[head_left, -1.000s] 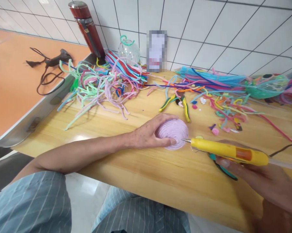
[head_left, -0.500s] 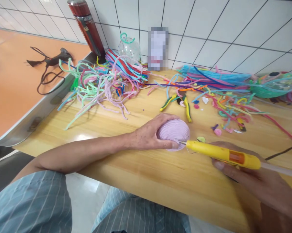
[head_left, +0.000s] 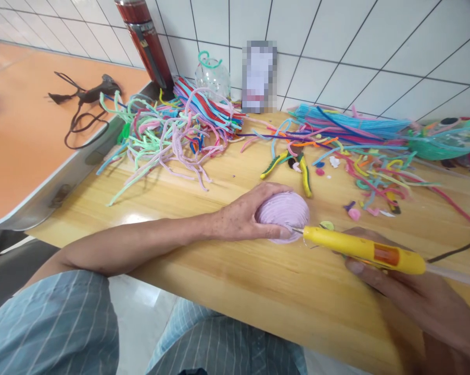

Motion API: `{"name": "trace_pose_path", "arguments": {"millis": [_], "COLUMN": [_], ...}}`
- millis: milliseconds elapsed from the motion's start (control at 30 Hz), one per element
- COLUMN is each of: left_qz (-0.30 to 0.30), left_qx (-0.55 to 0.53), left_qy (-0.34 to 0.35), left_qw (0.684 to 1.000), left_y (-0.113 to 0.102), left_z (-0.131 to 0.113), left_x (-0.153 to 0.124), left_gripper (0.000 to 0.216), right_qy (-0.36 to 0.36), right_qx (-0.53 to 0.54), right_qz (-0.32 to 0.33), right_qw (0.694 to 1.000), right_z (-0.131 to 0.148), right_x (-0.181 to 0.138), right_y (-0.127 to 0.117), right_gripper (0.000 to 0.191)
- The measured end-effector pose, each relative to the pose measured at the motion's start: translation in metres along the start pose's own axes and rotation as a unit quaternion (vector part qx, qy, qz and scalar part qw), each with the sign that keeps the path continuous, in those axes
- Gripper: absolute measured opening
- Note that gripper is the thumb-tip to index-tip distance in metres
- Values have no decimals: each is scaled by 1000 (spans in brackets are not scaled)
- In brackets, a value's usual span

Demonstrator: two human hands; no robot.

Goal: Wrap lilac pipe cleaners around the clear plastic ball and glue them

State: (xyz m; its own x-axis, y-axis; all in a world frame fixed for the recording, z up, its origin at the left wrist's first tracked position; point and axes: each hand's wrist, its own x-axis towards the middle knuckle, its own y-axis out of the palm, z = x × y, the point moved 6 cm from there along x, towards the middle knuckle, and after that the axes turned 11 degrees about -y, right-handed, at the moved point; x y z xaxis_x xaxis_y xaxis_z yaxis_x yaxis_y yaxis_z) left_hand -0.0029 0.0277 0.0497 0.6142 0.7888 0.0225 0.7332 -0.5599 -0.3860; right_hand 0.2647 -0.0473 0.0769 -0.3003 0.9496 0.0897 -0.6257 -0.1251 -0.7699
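Note:
My left hand [head_left: 242,213] is cupped round a lilac dome wound from pipe cleaner [head_left: 285,211], pressing it to the wooden table [head_left: 227,271]. My right hand [head_left: 410,297] grips a yellow glue gun [head_left: 363,251], held nearly level. Its metal tip touches the dome's lower right edge, beside my left thumb. A clear glue stick juts from the gun's back end.
Piles of coloured pipe cleaners [head_left: 172,130] cover the back of the table. Yellow-green pliers [head_left: 293,166] lie behind the dome, with small scraps [head_left: 354,212] to the right. A red flask [head_left: 144,36] and a clear globe [head_left: 213,75] stand by the tiled wall. A black glue gun with its cord [head_left: 90,96] lies on the orange table at left.
The glue gun has moved left until its tip meets the lilac dome. My left hand stays on the dome.

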Motion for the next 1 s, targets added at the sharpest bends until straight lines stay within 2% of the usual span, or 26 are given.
{"name": "trace_pose_path", "arguments": {"millis": [200, 500, 733, 1000], "left_qz": [5, 9, -1, 6], "left_qx": [-12, 0, -20, -28], "left_qy": [-18, 6, -17, -16], "left_qw": [1000, 1000, 1000, 999], "left_y": [0, -1, 0, 0], "left_z": [-2, -3, 1, -1], "left_x": [-1, -2, -1, -2], "left_gripper": [75, 73, 76, 74], "right_qy": [0, 0, -1, 2], "right_qx": [-17, -16, -12, 4], "right_qz": [-2, 5, 9, 16], "right_qw": [1000, 1000, 1000, 1000], "right_z": [2, 0, 8, 3], "right_x": [0, 1, 3, 1], "right_y": [1, 5, 7, 9], "right_gripper": [41, 41, 42, 43]}}
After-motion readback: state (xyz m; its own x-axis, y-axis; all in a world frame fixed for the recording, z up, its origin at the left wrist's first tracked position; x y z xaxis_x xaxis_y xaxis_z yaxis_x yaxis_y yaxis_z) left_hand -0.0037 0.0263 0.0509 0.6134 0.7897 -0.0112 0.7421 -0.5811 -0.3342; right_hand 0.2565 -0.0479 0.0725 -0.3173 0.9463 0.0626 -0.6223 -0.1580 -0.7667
